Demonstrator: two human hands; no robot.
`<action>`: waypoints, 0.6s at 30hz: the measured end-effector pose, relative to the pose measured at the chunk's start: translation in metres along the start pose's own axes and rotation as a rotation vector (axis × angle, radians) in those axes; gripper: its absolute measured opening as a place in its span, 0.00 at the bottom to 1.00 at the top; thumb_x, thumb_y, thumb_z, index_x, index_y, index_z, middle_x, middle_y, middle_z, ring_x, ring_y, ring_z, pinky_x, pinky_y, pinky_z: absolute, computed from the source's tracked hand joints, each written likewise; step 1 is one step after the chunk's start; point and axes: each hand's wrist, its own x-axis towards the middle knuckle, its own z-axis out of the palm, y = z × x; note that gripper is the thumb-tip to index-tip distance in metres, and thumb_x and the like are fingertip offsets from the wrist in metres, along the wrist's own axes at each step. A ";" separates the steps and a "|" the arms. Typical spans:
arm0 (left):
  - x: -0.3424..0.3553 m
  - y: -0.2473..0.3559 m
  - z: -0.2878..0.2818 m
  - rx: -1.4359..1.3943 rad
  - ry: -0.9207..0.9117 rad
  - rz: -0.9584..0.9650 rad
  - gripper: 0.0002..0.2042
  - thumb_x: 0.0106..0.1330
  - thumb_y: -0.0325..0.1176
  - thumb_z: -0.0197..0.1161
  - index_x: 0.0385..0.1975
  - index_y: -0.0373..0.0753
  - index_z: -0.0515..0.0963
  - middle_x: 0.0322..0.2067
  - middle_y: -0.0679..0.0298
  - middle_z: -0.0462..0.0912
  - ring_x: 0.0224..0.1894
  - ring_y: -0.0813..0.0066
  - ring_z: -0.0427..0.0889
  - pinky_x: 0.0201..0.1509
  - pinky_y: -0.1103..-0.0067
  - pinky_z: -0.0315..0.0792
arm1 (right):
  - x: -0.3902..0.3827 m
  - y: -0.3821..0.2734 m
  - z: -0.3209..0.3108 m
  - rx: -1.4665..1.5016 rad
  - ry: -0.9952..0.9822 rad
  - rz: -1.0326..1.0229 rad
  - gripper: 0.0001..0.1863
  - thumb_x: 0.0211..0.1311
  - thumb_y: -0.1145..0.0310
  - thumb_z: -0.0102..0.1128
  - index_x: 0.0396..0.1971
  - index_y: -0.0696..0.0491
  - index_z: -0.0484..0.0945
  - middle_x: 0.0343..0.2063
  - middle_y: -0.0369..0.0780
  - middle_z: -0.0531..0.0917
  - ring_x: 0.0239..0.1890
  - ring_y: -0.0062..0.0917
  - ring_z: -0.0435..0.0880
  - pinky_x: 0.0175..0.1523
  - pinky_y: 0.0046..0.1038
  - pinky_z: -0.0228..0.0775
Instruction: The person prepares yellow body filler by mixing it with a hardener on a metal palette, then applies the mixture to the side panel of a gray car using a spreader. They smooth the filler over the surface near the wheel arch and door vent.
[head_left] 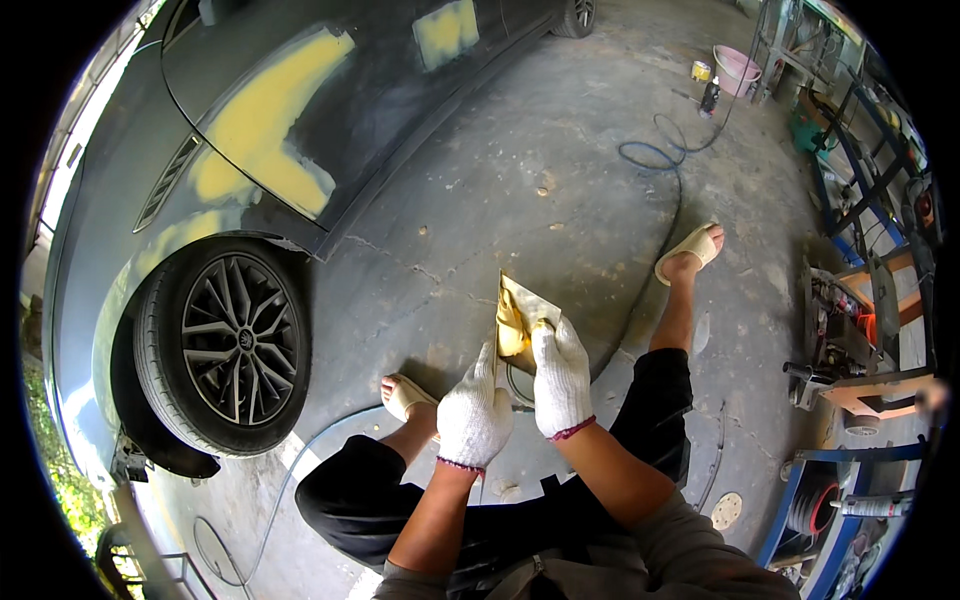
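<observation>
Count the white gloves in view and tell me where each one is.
2: one white glove on the left hand, another on the right hand, beside the putty-smeared plate. More could be hidden among the cluttered shelves.

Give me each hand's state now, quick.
Left hand: closed, apparently on a thin spreader seen edge-on.
Right hand: closed on a flat plate bearing yellow putty.
</observation>
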 end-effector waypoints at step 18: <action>-0.021 -0.090 0.005 -1.624 -0.362 -0.337 0.21 0.49 0.16 0.69 0.46 0.24 0.79 0.41 0.53 0.86 0.38 0.69 0.86 0.44 0.77 0.79 | 0.034 -0.084 -0.046 0.048 -0.159 -0.263 0.17 0.68 0.69 0.58 0.53 0.58 0.70 0.44 0.41 0.76 0.41 0.26 0.79 0.42 0.25 0.76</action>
